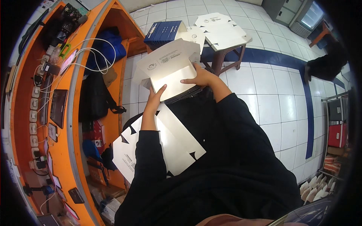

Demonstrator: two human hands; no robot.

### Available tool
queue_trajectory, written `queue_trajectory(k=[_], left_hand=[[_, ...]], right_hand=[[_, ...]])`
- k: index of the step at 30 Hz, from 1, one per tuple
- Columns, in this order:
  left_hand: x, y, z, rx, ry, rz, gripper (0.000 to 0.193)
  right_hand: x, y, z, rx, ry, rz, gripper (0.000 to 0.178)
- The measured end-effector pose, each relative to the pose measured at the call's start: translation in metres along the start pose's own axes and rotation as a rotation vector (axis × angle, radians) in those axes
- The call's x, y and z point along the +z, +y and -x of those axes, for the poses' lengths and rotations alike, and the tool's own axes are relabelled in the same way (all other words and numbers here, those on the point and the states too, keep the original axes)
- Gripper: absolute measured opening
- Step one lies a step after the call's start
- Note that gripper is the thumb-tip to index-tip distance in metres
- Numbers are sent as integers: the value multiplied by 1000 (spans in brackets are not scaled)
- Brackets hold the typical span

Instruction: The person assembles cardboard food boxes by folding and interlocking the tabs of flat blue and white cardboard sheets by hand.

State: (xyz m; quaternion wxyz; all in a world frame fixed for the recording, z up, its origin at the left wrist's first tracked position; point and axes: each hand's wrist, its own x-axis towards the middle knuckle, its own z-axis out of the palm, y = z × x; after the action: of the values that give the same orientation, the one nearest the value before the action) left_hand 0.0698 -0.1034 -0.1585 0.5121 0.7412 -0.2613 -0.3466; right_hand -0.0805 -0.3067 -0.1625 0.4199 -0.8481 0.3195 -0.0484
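A partly folded cardboard box [171, 81], white inside with its walls and flaps raised, is held above my knees. My left hand [154, 101] grips its near left side, the thumb lying inside over the wall. On the right side my right hand [202, 77] grips the box, its thumb stretched across the inside and the other fingers hidden behind the wall. Below my left forearm, a flat white cardboard blank [175, 132] with dark notches lies across my lap. Just beyond the box stands a row of folded blue boxes [163, 31].
More flat blanks [222, 32] lie on a brown stool [230, 60] ahead. Along the left runs an orange counter [71, 124] with chargers, cables and phones; a black bag [92, 94] sits on its shelf. At the far right are another person [326, 62] and a rack [335, 124].
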Motion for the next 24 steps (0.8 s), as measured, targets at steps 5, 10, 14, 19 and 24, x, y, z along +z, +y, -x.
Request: queue_trajectory(k=[5,10,14,19,24], left_hand=[[-23,42,9,-117,-54,119,94],[-38,123,40,353,-16,79,89],[-50,148,84,558,153,-275,85],[-54,78,109,549,249,-81,82],[-46,15,136,362,384,5,86]], right_hand=[[-37,-22,16,27,55,-520,99],[-100,-62,74,-351,190,-757,61],[-90,-98,111,-369,166,-1003,57],[-15,-83,127,-156,9,-1313,58],[20,-70,141,-241,20,-835,76]])
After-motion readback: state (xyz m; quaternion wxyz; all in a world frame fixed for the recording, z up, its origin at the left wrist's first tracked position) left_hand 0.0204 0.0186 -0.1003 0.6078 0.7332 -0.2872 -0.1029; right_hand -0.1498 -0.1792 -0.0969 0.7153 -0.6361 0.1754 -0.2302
